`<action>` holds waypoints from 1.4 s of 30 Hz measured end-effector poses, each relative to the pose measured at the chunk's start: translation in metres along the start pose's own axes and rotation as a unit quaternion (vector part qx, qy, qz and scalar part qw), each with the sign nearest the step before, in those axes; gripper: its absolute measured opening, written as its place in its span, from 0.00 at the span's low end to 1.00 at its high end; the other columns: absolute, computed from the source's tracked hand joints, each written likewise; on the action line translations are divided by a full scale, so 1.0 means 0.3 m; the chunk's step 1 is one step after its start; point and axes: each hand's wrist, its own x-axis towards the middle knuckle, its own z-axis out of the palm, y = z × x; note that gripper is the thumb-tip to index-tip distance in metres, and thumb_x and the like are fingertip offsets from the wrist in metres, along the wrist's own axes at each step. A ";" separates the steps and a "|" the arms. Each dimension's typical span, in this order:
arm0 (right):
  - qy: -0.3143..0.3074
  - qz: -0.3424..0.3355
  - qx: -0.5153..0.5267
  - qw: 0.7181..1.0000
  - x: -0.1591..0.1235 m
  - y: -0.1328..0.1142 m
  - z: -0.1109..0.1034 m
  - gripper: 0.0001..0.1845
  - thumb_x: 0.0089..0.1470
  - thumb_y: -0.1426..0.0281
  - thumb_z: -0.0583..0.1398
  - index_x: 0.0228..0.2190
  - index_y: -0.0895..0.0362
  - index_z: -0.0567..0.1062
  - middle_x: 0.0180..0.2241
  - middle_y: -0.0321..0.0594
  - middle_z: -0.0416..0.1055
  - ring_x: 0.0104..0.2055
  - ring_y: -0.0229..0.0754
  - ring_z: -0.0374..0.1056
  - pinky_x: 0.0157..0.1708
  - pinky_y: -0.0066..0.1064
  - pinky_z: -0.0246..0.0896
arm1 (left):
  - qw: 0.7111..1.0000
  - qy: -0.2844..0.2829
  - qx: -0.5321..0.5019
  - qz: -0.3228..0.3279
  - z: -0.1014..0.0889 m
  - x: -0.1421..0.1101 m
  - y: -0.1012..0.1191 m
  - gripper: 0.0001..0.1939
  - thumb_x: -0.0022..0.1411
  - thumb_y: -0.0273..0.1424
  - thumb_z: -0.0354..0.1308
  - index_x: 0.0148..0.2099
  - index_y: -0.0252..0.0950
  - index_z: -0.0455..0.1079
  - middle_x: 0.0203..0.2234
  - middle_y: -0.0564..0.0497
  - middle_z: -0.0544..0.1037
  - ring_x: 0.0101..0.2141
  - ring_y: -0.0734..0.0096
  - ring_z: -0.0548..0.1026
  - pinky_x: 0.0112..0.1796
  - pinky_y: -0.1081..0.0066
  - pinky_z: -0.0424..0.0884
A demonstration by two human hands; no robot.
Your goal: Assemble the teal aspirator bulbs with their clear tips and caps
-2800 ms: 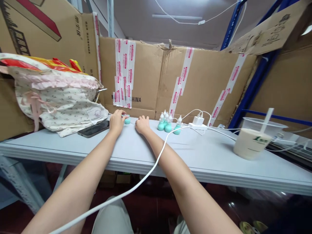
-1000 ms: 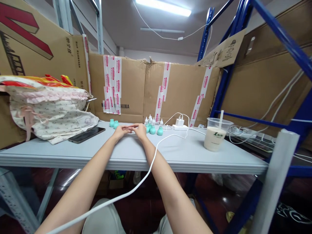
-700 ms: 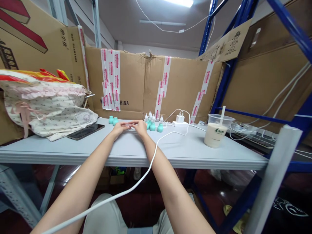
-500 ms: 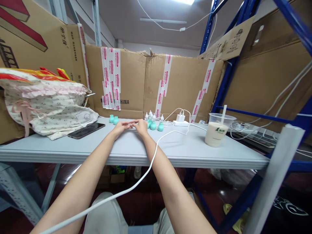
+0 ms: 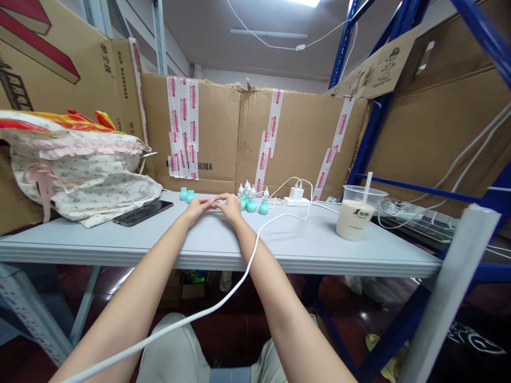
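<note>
My left hand point(image 5: 197, 209) and my right hand point(image 5: 230, 207) meet over the grey tabletop point(image 5: 215, 242), fingertips together. The fingers of both are closed in a pinch; whatever is between them is too small or hidden to name. Just right of my right hand stand several small turquoise bottles point(image 5: 251, 206) with clear pointed tips, close together. One more such bottle point(image 5: 264, 207) stands slightly apart to their right. Beyond my left hand are two turquoise pots point(image 5: 183, 193) with no tips on them.
A dark phone point(image 5: 142, 213) lies at left beside a floral cloth bag point(image 5: 88, 181). At right stands a plastic cup with a straw point(image 5: 354, 218). A white charger point(image 5: 296, 196) sits at the back. One white cable point(image 5: 215, 307) crosses over my right forearm. Cardboard point(image 5: 215, 133) walls the back.
My hands stay together in nearly the same spot, with a slight shift of the fingers. The whole view has moved very slightly; the bottles and pots stand where they were.
</note>
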 end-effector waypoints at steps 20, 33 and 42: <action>0.043 -0.029 0.047 0.998 -0.008 -0.015 -0.005 0.09 0.52 0.67 0.57 0.34 0.53 0.77 0.38 0.36 0.69 0.30 0.32 0.66 0.36 0.25 0.59 | 0.999 0.007 -0.040 0.014 0.011 0.007 0.021 0.22 0.38 0.43 0.66 0.30 0.29 0.72 0.25 0.47 0.76 0.26 0.74 0.70 0.36 0.70 0.67; 0.031 -0.034 0.018 0.999 -0.021 -0.053 -0.027 0.11 0.53 0.67 0.56 0.38 0.51 0.75 0.38 0.35 0.69 0.29 0.32 0.64 0.35 0.26 0.58 | 0.997 0.051 0.026 0.058 -0.023 0.015 0.018 0.24 0.40 0.41 0.66 0.36 0.27 0.73 0.28 0.44 0.76 0.27 0.73 0.71 0.35 0.72 0.68; 0.051 -0.038 0.025 0.998 -0.015 -0.048 -0.023 0.13 0.55 0.65 0.54 0.40 0.52 0.73 0.38 0.35 0.70 0.28 0.32 0.63 0.35 0.25 0.57 | 0.997 0.048 -0.031 0.049 0.001 0.007 0.027 0.26 0.41 0.42 0.65 0.39 0.27 0.72 0.32 0.42 0.76 0.30 0.73 0.72 0.37 0.72 0.68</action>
